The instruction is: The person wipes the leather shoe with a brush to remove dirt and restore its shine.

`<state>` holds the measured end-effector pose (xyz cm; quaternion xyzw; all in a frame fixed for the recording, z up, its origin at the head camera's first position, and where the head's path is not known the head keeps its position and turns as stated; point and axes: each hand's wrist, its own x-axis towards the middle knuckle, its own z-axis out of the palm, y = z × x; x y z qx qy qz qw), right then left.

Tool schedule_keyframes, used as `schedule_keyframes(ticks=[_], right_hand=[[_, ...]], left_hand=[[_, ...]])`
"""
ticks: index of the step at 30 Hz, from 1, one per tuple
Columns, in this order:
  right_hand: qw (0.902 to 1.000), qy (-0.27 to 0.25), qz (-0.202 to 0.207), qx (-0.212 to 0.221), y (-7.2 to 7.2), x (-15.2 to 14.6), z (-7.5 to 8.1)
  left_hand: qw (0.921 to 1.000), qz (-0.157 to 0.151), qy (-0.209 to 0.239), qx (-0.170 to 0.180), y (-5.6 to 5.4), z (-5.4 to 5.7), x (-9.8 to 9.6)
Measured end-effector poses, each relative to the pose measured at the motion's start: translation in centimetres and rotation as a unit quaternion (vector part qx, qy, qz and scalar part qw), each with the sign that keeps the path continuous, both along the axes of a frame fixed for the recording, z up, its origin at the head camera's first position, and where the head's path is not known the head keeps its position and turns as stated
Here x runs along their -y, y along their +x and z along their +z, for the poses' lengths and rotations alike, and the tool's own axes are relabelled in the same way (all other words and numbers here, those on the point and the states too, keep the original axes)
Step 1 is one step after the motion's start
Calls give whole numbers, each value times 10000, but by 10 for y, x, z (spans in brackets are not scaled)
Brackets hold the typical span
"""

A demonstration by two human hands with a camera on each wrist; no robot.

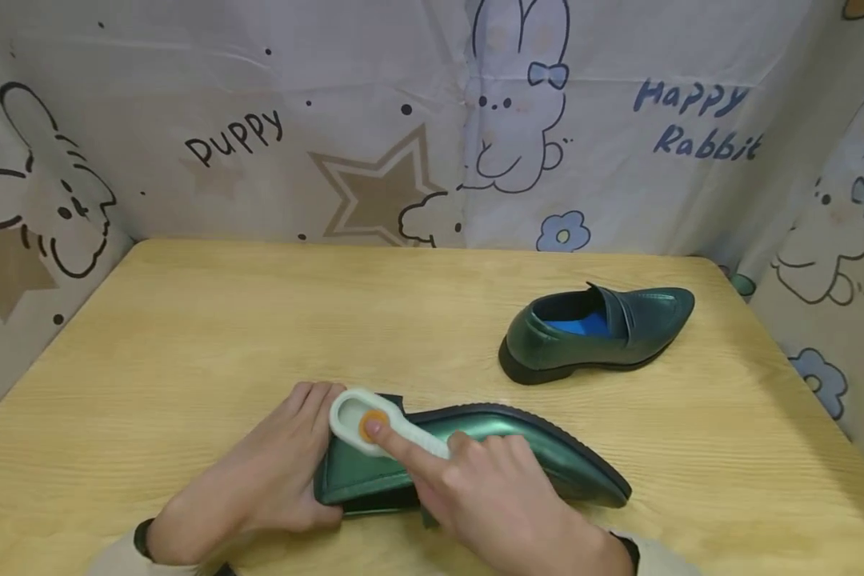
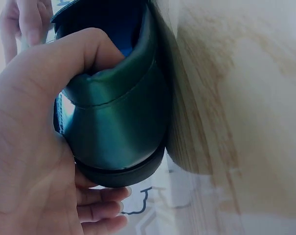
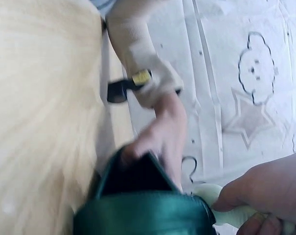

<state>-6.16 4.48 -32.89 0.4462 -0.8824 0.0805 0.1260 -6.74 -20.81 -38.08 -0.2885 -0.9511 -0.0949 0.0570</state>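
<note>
A dark green leather loafer (image 1: 504, 436) lies on its side on the table, toe to the right and sole facing away. My left hand (image 1: 281, 456) grips it by the heel (image 2: 121, 132), thumb hooked into the opening and fingers round the far side by the sole. In my right hand (image 1: 500, 496) is the handle of a pale green shoe brush (image 1: 425, 436) with an oval head. The right index fingertip presses the orange button (image 1: 373, 424) on that head, which lies over the loafer's side near the heel. The underside of the head is hidden.
A second green loafer (image 1: 590, 336) with a blue insole stands upright at the back right, toe pointing right. The pale wooden table (image 1: 295, 312) ends at a printed cloth (image 1: 259, 64) hung behind and at both sides.
</note>
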Motion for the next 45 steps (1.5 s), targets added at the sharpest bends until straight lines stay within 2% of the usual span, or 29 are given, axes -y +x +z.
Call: schedule_keyframes(ticks=[3,6,9,11,14,18,19,21,24,26,28,31,35,37,38,40,42,45], right_hand=[[9988,108,58,467,1,1,2],[9965,163,505,638,7,5,1],[9937,175,930,600,12,7,-3],[9939,100,1010,436,14,6,-5],[9963,123,726,444,11,3,-4],[9967,165,131,788,1,-1,2],[9955,189,56,928,0,-1,4],[9951,30,159,973,-1,-2,4],[9947,-170,647,784,3,1,-1],[9937,-294,978,454,6,3,-6],[9931,-296,1112,229,9,3,-8],[9961,-171,861,133,10,-6,-8],[9979,229,-153,589,7,-24,-2],[9938,374,-536,895,5,-29,0],[9923,360,-594,1025,4,-29,1],[9936,188,-433,1023,3,-26,-1],[9951,27,-67,985,5,-18,-4],[9976,-22,387,574,10,-4,-7]], left_hand=[[10000,20,-63,-2,7,0,3],[9999,27,-32,-155,9,1,7],[9994,-42,-6,-329,5,0,7],[9995,-87,-15,-291,3,0,5],[9999,-58,-31,-120,2,-1,2],[9998,4,-50,-214,3,-3,0],[9996,14,-64,-265,3,-4,0],[9996,14,-73,-272,3,-3,1],[9997,-25,-35,-255,5,-3,4],[9998,-42,-26,-190,7,-2,6],[9997,-85,59,-236,6,-3,6],[9995,-208,163,-159,0,-4,-4],[9989,-436,142,21,-13,-5,-24],[9990,-425,63,133,-14,-6,-28],[9992,-386,18,135,-13,-6,-27],[9996,-265,-37,119,-8,-5,-21],[9998,-129,-137,65,0,-4,-12],[9996,40,-267,-15,8,2,2]])
